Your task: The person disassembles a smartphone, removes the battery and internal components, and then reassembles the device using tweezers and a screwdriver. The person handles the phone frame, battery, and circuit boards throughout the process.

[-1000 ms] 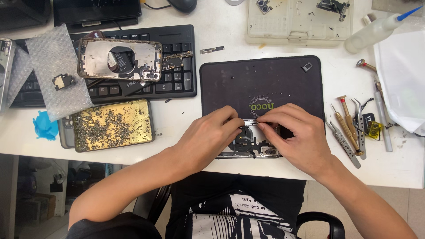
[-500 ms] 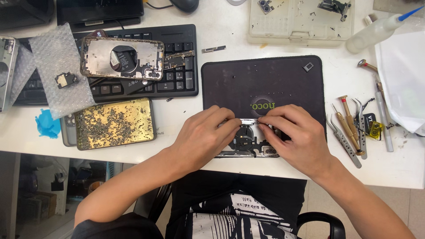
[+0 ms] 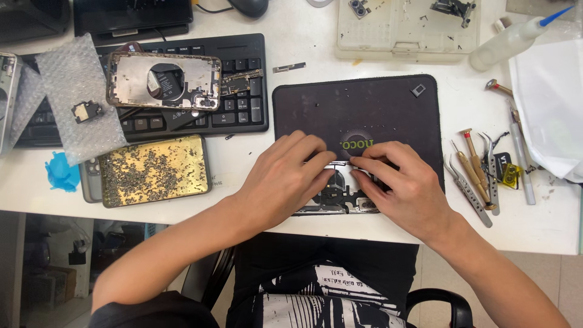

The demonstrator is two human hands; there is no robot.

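Fingers [image 3: 316,159] of the left hand [image 3: 282,182] and of the right hand [image 3: 407,188] pinch together on the far edge of an opened silver phone frame [image 3: 337,194], grasping it from both sides. It lies on the near part of a dark rectangular work mat [image 3: 364,109] on the white tabletop [image 3: 303,51]. Metal tweezers and screwdrivers [image 3: 477,170] lie just right of the mat.

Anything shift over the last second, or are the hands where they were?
Barely anything. Both the left hand and right hand stay pinched on the top edge of the opened phone on the dark mat; only slight finger adjustments. The keyboard, gold plate and tools have not moved.
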